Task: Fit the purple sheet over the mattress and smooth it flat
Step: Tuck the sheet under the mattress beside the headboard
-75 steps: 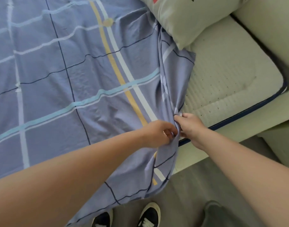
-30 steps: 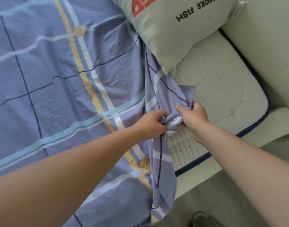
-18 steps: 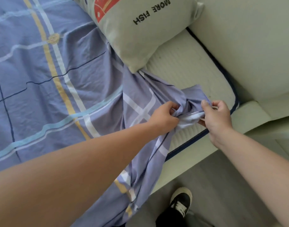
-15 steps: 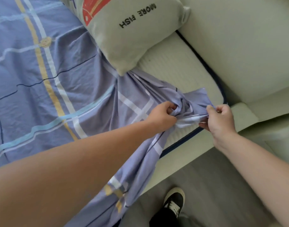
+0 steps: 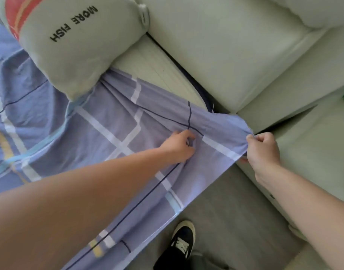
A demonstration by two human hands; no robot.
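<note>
At the bottom of the frame a dark shoe (image 5: 183, 243) stands on the grey floor (image 5: 225, 207), just beside the edge of the purple sheet (image 5: 101, 133), which hangs loose over the side of the bed. Above that, in the middle of the frame, the left hand (image 5: 179, 146) lies on the sheet with its fingers curled into the cloth, bunching a small fold. At centre right the right hand (image 5: 262, 148) is clenched round the sheet's corner and draws it taut out past the bed's corner.

The sheet covers most of the bed on the left of the frame, creased in places. Beyond the hands a strip of bare mattress (image 5: 153, 69) shows at upper centre, and a pillow (image 5: 69, 45) sits on the sheet's upper edge in the upper left, beside the padded headboard (image 5: 225, 45).

As I judge it, the spreading is largely done. This corner is not yet tucked, the bare strip needs covering, and the smoothing is left.
</note>
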